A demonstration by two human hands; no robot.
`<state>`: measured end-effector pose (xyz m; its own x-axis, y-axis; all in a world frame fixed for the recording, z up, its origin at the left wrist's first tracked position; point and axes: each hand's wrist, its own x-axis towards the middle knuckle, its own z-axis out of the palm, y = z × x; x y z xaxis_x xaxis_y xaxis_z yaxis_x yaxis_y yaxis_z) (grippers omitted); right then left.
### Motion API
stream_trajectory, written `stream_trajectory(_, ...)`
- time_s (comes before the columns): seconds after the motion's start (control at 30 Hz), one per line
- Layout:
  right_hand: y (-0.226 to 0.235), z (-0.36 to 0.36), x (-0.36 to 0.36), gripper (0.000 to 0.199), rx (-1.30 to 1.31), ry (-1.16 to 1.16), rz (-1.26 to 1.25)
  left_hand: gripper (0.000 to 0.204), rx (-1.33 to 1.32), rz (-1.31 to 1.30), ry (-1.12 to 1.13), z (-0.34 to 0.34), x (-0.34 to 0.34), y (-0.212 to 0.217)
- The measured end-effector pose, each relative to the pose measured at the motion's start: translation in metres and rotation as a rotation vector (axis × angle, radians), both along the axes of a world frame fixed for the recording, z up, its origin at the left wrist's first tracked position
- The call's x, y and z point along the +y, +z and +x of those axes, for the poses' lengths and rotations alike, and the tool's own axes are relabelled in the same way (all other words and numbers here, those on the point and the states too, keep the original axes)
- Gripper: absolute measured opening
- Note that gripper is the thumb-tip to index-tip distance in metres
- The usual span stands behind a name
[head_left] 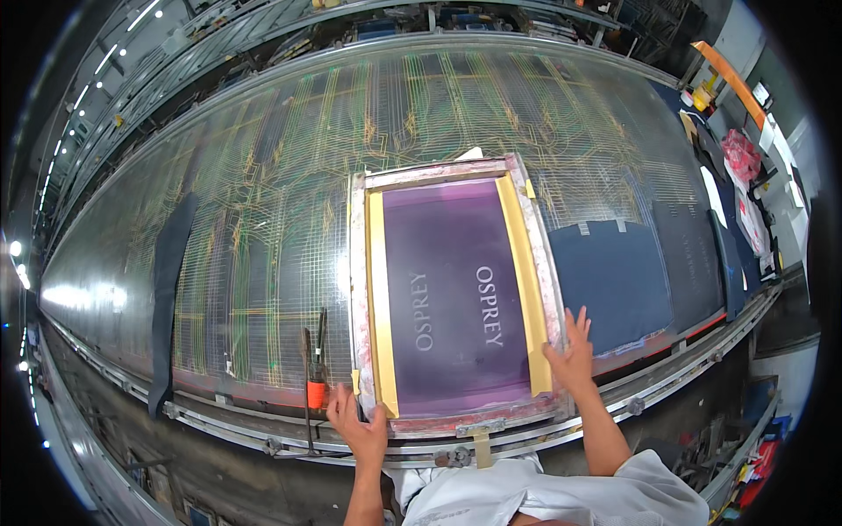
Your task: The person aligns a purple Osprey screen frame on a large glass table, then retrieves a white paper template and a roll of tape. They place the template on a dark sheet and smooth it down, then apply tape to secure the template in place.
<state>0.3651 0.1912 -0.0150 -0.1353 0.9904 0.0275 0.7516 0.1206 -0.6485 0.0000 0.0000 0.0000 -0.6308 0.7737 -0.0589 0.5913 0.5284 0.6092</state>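
A screen-printing frame [359, 289] lies on the long table in front of me, with purple mesh [447, 351] and yellow tape strips along its inner sides. Pale lettering shows in two rows on the mesh. At the frame's near left corner is my left hand [358, 430], its thumb against the rail and its fingers apart outside it. Against the right rail rests the thumb of my right hand [574, 355]; its other fingers spread outward beside a dark blue fabric panel [610, 280]. Neither hand visibly wraps round the rail.
Left of the frame stand an orange-banded tool [316, 394] and thin rods. A dark fabric strip [168, 298] hangs over the table's near edge. Metal rails [263, 436] run along that edge. More dark panels, a pink plastic bundle [741, 155] and papers lie at the right end.
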Motion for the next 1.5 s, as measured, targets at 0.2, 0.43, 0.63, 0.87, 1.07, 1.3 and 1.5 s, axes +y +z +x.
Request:
stream_trajectory(0.2, 0.053, 0.106, 0.031, 0.073, 0.252, -0.217, -0.073, 0.062, -0.471, 0.139, -0.262, 0.076, 0.04, 0.044)
stream_trajectory(0.43, 0.081, 0.276, 0.029, 0.059, 0.022, -0.199, 0.035, 0.082, -1.112, 0.121, -0.748, 0.19, 0.069, 0.013)
stream_trajectory(0.63, 0.044, 0.339, 0.033, 0.062, -0.021, -0.337, -0.044, 0.08, -1.15, -0.285, -1.101, 0.201, 0.118, 0.011)
stream_trajectory(0.87, 0.014, 0.361, 0.047, 0.064, -0.05, -0.456, -0.088, 0.04, 0.018, 0.381, -0.814, 0.108, 0.377, -0.006)
stream_trajectory(1.07, 0.025, 0.327, 0.064, 0.056, -0.194, -0.553, -0.157, 0.058, 0.378, 0.339, -0.605, 0.08, 0.543, -0.075)
stream_trajectory(1.3, -0.01, 0.355, 0.071, 0.053, -0.367, -0.56, -0.145, 0.058, 0.335, 0.481, -0.598, 0.064, 0.548, -0.104)
stream_trajectory(1.5, -0.004, 0.345, 0.064, 0.044, -0.16, -0.441, -0.218, 0.025, -0.363, 0.325, -0.724, 0.127, 0.345, -0.047)
